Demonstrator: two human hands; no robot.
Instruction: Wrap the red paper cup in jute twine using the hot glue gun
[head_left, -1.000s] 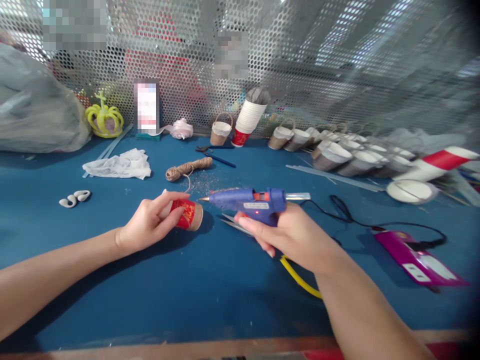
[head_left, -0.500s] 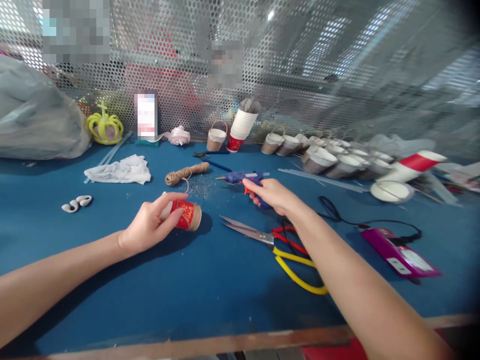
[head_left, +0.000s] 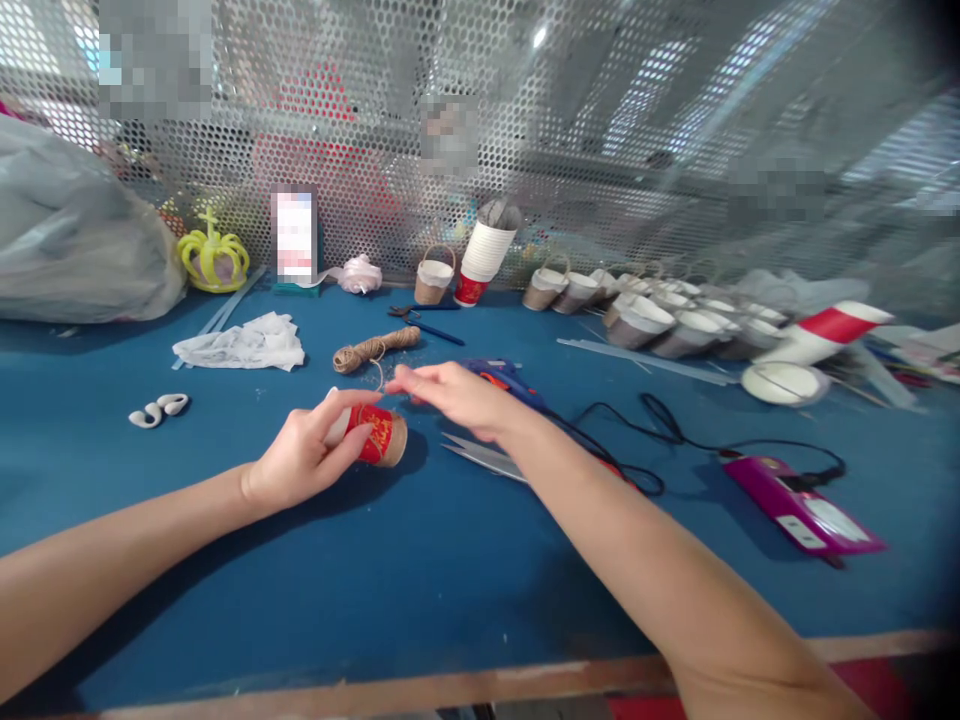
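Note:
In my left hand (head_left: pixel 300 450) a red paper cup (head_left: pixel 371 430) lies on its side, with brown twine wound around its rim end. The fingers wrap over it from the left. My right hand (head_left: pixel 454 395) reaches over to the cup with its fingertips pinched together at a loose strand of twine. That strand leads back to a twine bundle (head_left: pixel 375 348) behind the cup. A blue glue gun (head_left: pixel 499 368) rests on the table just beyond my right hand. Large scissors (head_left: pixel 484 457) lie under my right forearm, which hides their handles.
Pliers (head_left: pixel 427 325) lie farther back. White cloth (head_left: pixel 240 345) and a grey curled piece (head_left: pixel 159 408) are on the left. A purple power box (head_left: pixel 806 505) with black cord sits right. Small twine-covered buckets (head_left: pixel 641 320), stacked cups (head_left: pixel 487 250) and a yellow crown (head_left: pixel 213 255) line the mesh.
My right hand has let go of the glue gun, leaving it on the table, and moved left to the twine by the cup. My left hand still holds the cup in nearly the same place.

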